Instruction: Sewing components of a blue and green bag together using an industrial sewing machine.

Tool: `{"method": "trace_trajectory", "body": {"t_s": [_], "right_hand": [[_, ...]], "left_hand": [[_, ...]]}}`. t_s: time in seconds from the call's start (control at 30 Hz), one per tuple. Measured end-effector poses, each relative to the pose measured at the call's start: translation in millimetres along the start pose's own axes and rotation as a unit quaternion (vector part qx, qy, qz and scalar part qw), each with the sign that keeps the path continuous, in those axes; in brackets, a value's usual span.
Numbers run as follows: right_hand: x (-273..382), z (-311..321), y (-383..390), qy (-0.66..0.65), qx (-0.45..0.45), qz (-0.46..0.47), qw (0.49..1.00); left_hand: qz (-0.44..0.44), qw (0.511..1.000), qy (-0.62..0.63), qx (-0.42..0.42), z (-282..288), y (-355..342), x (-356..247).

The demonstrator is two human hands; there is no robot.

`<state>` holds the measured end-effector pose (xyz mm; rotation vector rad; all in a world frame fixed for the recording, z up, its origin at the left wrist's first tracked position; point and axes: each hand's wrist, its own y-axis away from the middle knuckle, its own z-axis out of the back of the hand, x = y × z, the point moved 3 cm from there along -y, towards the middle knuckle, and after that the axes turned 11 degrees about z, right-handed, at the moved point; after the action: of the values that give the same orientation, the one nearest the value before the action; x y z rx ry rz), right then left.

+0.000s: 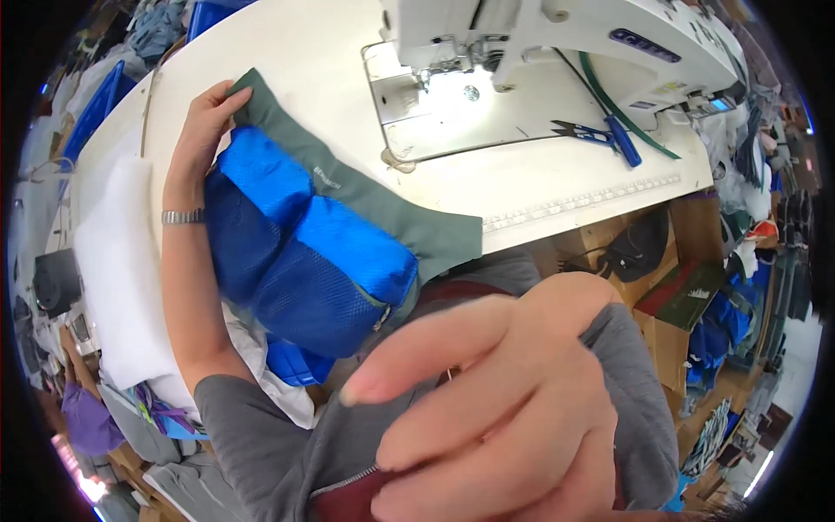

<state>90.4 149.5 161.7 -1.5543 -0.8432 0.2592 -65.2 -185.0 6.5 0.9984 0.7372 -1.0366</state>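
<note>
My left hand pinches the far left corner of a grey-green fabric band that lies across the white sewing table. Sewn to the band is a bright blue piece with a mesh pocket, hanging toward my lap. A metal watch band sits on my left wrist. My right hand is raised close to the camera, large and blurred, fingers loosely spread and pointing left, holding nothing that I can see. It covers my chest and part of the grey sleeve.
A white sewing machine stands at the back right with its lit needle plate. Blue-handled snips lie beside it. White batting is stacked at the left. Boxes and fabric piles crowd the floor at the right.
</note>
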Motion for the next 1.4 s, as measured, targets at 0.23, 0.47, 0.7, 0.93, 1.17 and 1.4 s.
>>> {"method": "trace_trajectory", "body": {"t_s": [0.23,0.47,0.7,0.93,1.17,1.4], "right_hand": [[-144,31,37,0.324,0.162,-0.184,0.914],[-255,39,78,0.129,0.061,-0.411,0.9],[-249,32,74,0.153,0.011,-0.371,0.916],[-238,31,69,0.117,0.007,-0.434,0.893],[-233,28,67,0.101,0.014,-0.431,0.896],[-235,30,65,0.136,0.029,-0.411,0.901]], "left_hand": [[-0.064,0.991,0.107,0.038,-2,5,-28],[-0.108,0.984,0.132,0.049,-7,27,-48],[-0.124,0.986,0.094,0.051,-6,38,-60],[-0.133,0.977,0.15,0.074,-7,35,-59],[-0.123,0.971,0.175,0.105,-14,41,-61],[-0.119,0.984,0.103,0.081,-10,38,-64]]}}
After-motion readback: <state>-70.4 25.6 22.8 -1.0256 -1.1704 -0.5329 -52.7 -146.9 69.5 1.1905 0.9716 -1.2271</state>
